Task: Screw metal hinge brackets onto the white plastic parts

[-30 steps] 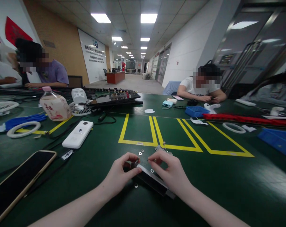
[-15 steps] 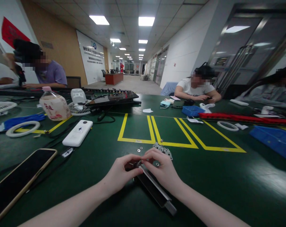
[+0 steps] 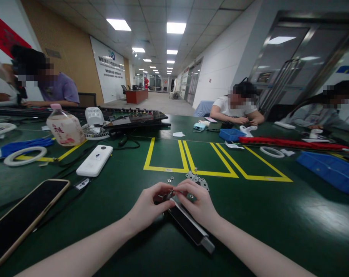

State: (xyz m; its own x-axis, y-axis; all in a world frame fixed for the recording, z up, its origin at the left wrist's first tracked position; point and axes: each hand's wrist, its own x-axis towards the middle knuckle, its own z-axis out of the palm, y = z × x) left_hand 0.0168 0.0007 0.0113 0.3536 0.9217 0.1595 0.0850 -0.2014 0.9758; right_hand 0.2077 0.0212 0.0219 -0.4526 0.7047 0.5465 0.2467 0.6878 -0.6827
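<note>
A long black bar with a silver edge and a grey block at its near end (image 3: 188, 226) slants across the green table in front of me. My left hand (image 3: 148, 206) is closed around its far end, thumb on top. Right beside it, my right hand (image 3: 200, 204) pinches with thumb and fingertips at that same end. Whatever small piece sits between those fingertips is mostly hidden. Just beyond the hands lie grey perforated metal plates (image 3: 203, 183), partly covered by my right hand. Several small nuts or washers (image 3: 169, 181) are scattered around them.
Yellow tape outlines (image 3: 168, 169) mark the table ahead. On the left are a phone (image 3: 27, 221), a white device marked 4 (image 3: 95, 161), a bottle (image 3: 65, 129) and cables. A blue bin (image 3: 330, 173) stands at right. Other people sit across the table.
The view has shifted slightly. Both hands stay at the bar's far end, with only small finger movement; the bar's near end appears a little higher in the picture.
</note>
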